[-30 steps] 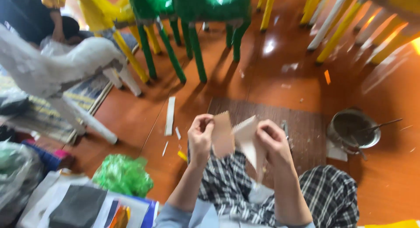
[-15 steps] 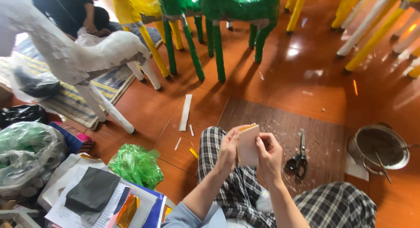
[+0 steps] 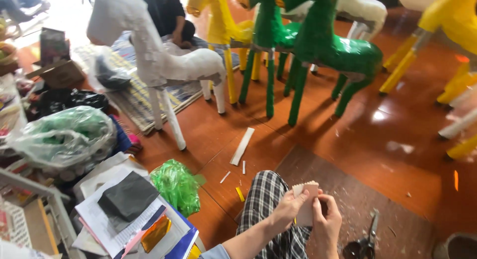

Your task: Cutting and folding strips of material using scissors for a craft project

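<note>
Head view is showing a person who is sitting on the floor, with both hands meeting low in the middle. The left hand is pinching the left edge of a small paper card with a zigzag top edge, thumb in front. The right hand is gripping the same card from the right and lower side, so the card is standing upright between the two hands, above the knee in checked trousers. Black scissors are lying on the brown mat just right of the right hand, not touched. A white paper strip is lying on the floor farther ahead. A crumpled green plastic bag is sitting left of the knee. Green and white paper animal figures are standing behind.
</note>
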